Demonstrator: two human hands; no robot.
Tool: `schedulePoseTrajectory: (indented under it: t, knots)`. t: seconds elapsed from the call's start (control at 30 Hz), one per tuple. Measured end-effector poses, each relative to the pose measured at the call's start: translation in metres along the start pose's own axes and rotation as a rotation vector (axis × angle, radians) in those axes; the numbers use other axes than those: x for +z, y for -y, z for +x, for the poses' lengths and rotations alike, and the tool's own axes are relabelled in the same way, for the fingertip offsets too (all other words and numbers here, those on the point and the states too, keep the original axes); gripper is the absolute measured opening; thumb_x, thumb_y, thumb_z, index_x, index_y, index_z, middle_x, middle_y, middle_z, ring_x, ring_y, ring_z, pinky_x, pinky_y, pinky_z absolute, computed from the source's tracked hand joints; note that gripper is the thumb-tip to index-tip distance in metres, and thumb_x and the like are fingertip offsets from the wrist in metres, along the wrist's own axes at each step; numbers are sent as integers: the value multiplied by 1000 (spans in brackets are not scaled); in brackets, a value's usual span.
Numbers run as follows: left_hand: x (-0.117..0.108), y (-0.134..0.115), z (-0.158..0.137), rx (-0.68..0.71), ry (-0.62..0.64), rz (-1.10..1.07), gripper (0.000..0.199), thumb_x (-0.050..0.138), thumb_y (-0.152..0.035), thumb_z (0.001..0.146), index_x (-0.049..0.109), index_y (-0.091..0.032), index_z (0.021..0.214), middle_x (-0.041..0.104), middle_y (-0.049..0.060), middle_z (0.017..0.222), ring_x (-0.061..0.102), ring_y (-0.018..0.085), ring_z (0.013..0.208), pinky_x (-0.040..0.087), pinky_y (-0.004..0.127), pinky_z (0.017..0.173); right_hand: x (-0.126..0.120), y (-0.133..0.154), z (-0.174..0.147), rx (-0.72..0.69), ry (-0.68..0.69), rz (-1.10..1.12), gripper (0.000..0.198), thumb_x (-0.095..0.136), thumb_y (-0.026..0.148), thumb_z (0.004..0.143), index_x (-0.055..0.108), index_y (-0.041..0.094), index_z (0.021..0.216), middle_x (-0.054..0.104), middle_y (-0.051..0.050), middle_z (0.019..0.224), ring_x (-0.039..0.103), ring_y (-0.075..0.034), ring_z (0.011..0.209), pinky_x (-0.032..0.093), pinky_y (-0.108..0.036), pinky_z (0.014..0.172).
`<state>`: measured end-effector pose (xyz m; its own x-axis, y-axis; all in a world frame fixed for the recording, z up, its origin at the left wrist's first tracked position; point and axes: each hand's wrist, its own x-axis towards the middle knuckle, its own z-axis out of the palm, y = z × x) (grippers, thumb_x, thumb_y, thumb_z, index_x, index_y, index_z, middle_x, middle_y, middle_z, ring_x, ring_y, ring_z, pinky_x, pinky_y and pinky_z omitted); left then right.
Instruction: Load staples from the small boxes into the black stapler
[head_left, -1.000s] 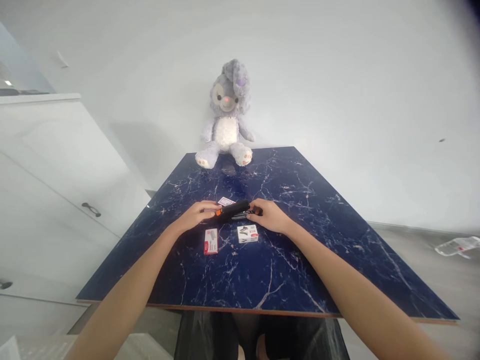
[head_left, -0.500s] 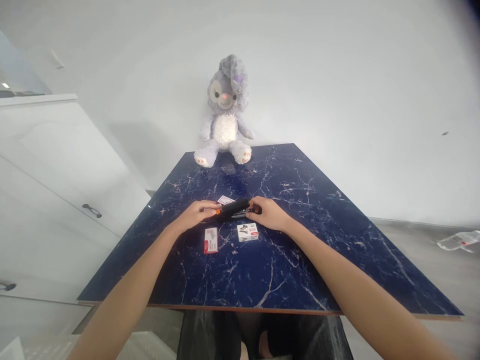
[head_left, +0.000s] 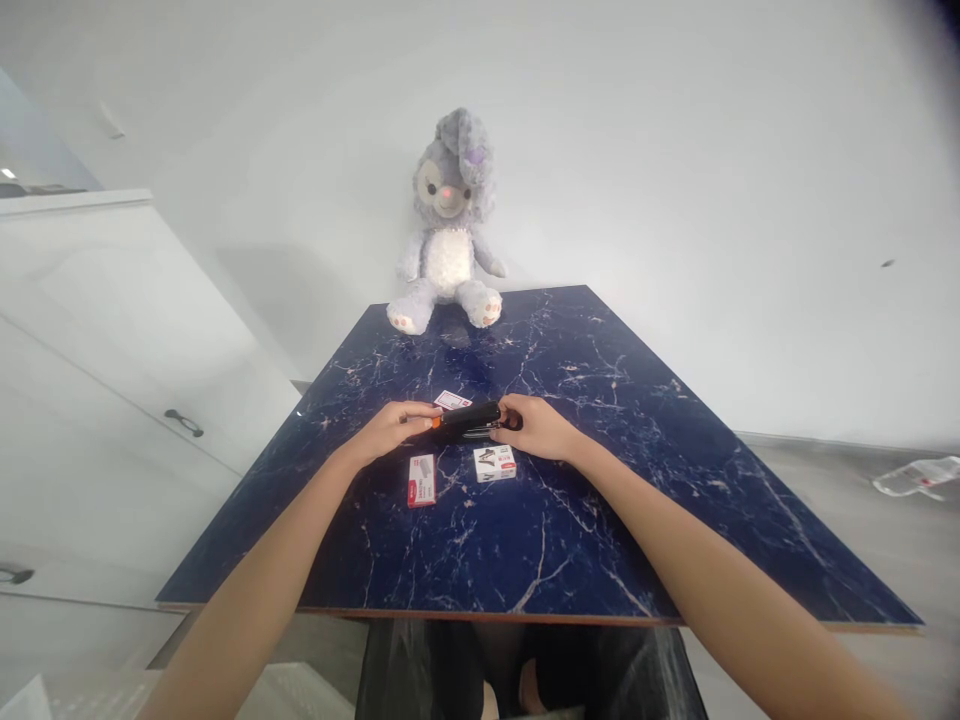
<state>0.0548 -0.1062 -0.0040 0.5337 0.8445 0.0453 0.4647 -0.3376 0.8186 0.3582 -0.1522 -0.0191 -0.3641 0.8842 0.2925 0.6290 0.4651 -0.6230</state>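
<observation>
A black stapler (head_left: 471, 414) with an orange part at its left end is held between both hands, just above or on the dark blue table. My left hand (head_left: 390, 429) grips the orange end with thumb and fingers. At the other end, my right hand (head_left: 537, 426) pinches the stapler, its fingertips partly hidden. Nearer to me lie a red and white staple box (head_left: 421, 481) on the left and a small white box (head_left: 495, 464) with a stapler picture on the right. Behind the stapler is a white card or label (head_left: 451, 400) with a red border, partly covered.
A grey plush rabbit (head_left: 448, 250) sits at the far edge of the marbled table (head_left: 600, 520), against the wall. White cabinets (head_left: 97, 400) stand on the left. A clear plastic item (head_left: 919, 478) lies on the floor at right.
The stapler's right end has dipped very slightly. Both hands keep their hold, and the boxes stay in place.
</observation>
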Motion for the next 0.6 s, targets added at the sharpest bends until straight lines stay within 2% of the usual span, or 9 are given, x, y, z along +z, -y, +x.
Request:
schedulePoseTrajectory:
  t: [0.4, 0.6]
  knots:
    - [0, -1, -1, -21, 7, -46, 41, 68, -45, 82, 75, -21, 114, 69, 9, 127, 62, 30, 119, 43, 46, 107, 0, 2, 0, 14, 8, -13, 20, 71, 33, 77, 55, 21, 82, 61, 2, 80, 54, -13, 69, 38, -25, 63]
    - [1, -5, -1, -87, 6, -139, 42, 72, -45, 79, 75, -20, 113, 71, 9, 123, 63, 31, 116, 44, 47, 105, -2, 3, -1, 14, 8, -4, 19, 71, 32, 78, 56, 21, 83, 63, 1, 82, 56, -14, 72, 39, -26, 64]
